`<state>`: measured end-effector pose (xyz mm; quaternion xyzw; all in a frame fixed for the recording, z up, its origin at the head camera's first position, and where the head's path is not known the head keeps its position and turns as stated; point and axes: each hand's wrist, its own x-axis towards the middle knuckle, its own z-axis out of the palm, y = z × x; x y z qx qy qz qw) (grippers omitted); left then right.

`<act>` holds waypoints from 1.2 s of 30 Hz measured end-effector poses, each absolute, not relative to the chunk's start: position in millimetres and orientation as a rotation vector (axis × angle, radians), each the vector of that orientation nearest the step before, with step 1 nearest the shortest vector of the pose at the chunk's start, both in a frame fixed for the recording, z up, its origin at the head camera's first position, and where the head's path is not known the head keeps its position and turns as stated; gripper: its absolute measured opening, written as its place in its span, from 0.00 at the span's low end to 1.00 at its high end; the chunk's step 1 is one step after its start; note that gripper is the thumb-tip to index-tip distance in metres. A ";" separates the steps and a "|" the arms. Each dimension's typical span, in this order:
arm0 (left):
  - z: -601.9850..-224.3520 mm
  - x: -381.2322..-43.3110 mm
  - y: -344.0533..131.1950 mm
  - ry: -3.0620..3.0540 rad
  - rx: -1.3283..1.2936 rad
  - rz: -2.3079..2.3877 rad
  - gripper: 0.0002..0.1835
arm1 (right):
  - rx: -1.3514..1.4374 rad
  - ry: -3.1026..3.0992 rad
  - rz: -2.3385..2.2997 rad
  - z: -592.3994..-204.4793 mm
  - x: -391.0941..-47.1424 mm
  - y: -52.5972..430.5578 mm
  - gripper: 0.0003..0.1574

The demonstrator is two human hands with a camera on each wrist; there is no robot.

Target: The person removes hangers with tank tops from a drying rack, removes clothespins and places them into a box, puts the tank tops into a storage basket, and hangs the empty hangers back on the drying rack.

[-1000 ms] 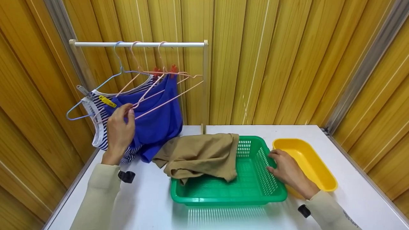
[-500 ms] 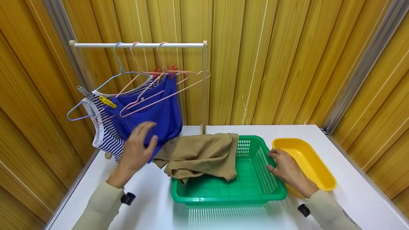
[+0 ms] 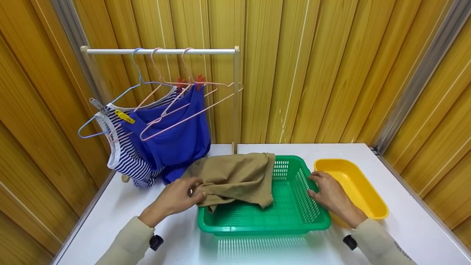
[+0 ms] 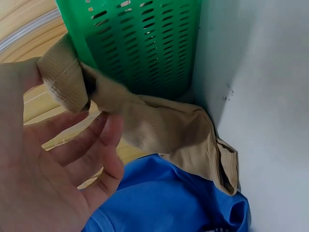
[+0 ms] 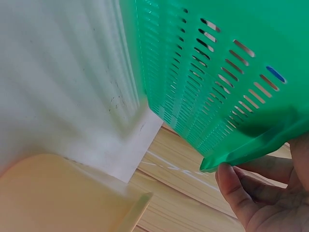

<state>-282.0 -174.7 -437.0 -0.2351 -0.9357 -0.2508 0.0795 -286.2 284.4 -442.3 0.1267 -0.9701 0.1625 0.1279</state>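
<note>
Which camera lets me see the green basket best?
The head view: it shows the green basket inside and out, though brown cloth hides some. The left wrist view shows mainly one holed wall; the right wrist view, another.

Basket [image 3: 265,231]: I see green, rectangular plastic.
Over basket: plain tan cloth garment [image 3: 235,178].
Basket's left: plain blue cloth garment [image 3: 180,147]; navy-and-white striped cloth garment [image 3: 129,162].
Basket's right: oblong yellow plastic tub [image 3: 362,195].

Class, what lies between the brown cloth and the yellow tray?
From cloth to tray, the head view shows the bare right part of the basket, then its right wall, held by the right grip.
</note>
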 end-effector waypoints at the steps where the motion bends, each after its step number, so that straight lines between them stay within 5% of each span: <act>1: -437.7 -282.1 -173.9 -2.804 -0.720 -0.755 0.18 | 0.367 -2.820 0.470 -442.5 -285.9 284.3 0.27; 6: -437.9 -283.2 -170.3 -2.778 -0.836 -0.847 0.04 | 0.366 -2.815 0.472 -442.4 -283.8 282.7 0.27; 17: -417.1 -284.9 -155.1 -2.692 -0.853 -0.963 0.02 | 0.358 -2.828 0.470 -440.7 -284.3 280.8 0.26; 36: -384.4 -274.3 -111.4 -2.774 -1.191 -0.912 0.13 | 0.392 -2.783 0.440 -442.2 -283.5 281.5 0.25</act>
